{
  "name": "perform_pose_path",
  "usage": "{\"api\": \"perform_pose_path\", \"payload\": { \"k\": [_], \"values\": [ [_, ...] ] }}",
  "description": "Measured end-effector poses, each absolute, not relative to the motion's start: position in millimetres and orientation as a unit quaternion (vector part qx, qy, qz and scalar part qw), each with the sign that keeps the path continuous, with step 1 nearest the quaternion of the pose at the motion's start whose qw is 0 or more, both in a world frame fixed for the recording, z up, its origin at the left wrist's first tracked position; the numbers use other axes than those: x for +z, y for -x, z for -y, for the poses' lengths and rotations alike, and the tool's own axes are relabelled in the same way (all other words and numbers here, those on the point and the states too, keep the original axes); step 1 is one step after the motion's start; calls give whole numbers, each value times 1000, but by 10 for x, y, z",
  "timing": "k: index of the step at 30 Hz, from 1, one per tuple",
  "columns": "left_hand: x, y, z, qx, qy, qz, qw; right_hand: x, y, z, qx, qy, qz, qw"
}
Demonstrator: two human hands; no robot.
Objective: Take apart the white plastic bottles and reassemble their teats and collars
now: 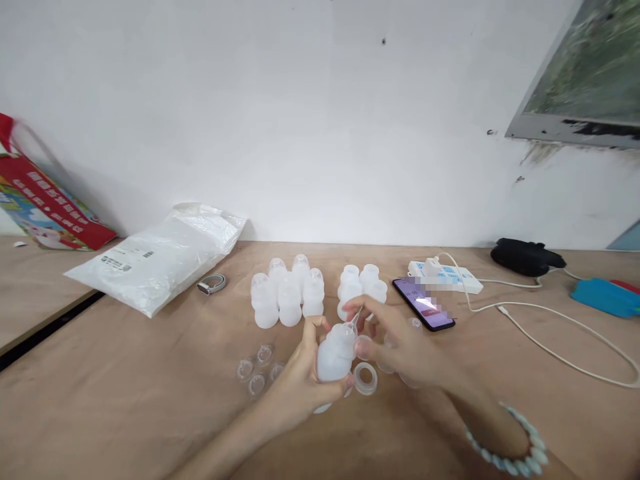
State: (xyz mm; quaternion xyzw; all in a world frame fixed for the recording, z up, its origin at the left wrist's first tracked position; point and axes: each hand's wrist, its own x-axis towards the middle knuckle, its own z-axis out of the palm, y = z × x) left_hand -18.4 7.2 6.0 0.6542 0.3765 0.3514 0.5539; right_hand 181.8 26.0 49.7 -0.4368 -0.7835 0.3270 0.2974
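Observation:
My left hand (pixel 305 373) is wrapped round a frosted white plastic bottle (pixel 334 357) with a bulging, waisted body. The bottle leans to the right, its top toward my other hand. At that top, my right hand (pixel 390 337) has thumb and index finger closed about a clear plastic cap (pixel 354 321); its exact shape is hard to make out. Just below lies a translucent ring (pixel 365 379) on the table. Further clear and translucent pieces are partly covered by my right hand. Several clear caps (pixel 257 383) lie left of my left wrist.
Several capped bottles (pixel 290 300) stand behind my hands, with other bottles (pixel 369 275) to their right. A phone (pixel 424 304), a power strip (pixel 445 275) and a white cable (pixel 560 313) lie on the right. Leftward are a wristband (pixel 211 285) and a white plastic bag (pixel 165 257).

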Motion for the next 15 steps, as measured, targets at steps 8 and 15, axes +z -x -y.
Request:
{"api": "perform_pose_path", "payload": {
  "k": [8,15],
  "values": [
    [15,234,-52,270,-582,-257,723,556,-1817,-253,415,308,813,268],
    [78,284,-151,293,-532,-192,771,575,-2238,-470,441,306,738,409]
  ]
}}
